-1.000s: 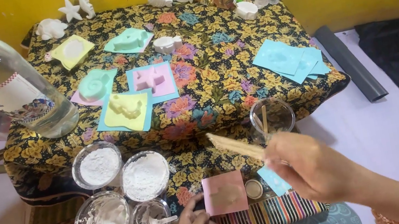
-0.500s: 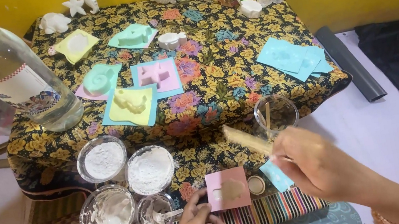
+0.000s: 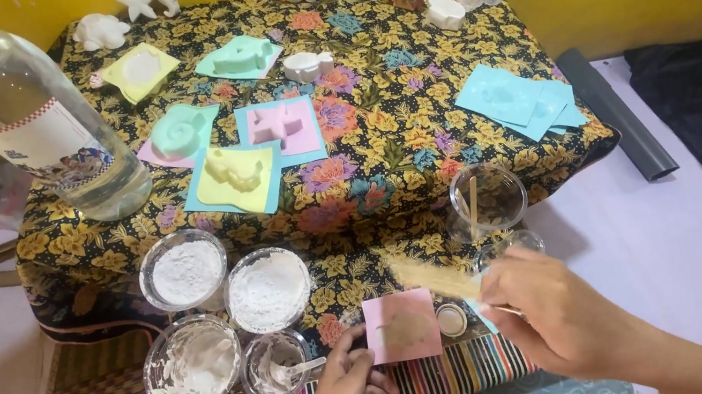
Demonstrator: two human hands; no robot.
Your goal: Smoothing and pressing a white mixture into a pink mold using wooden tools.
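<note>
My left hand [image 3: 347, 389] rests at the left edge of a small pink square mould [image 3: 402, 325], its fingers touching it. My right hand [image 3: 556, 315] grips a flat wooden stick [image 3: 433, 276], blurred, whose tip points left just above the pink mould. A small round container [image 3: 451, 319] sits right beside the mould. Behind my right hand stands a clear plastic cup [image 3: 484, 199] with a wooden stick in it.
Several clear cups of white powder or paste [image 3: 183, 272] stand left of the mould. A large clear water bottle [image 3: 24, 119] stands at the far left. Coloured moulds [image 3: 233, 174], light blue sheets [image 3: 517, 98] and white plaster figures [image 3: 308, 65] lie on the floral cloth [image 3: 391, 152].
My right hand has moved down and left, bringing the stick's tip lower over the pink mould. The left hand stays at the mould's edge. The view has shifted slightly.
</note>
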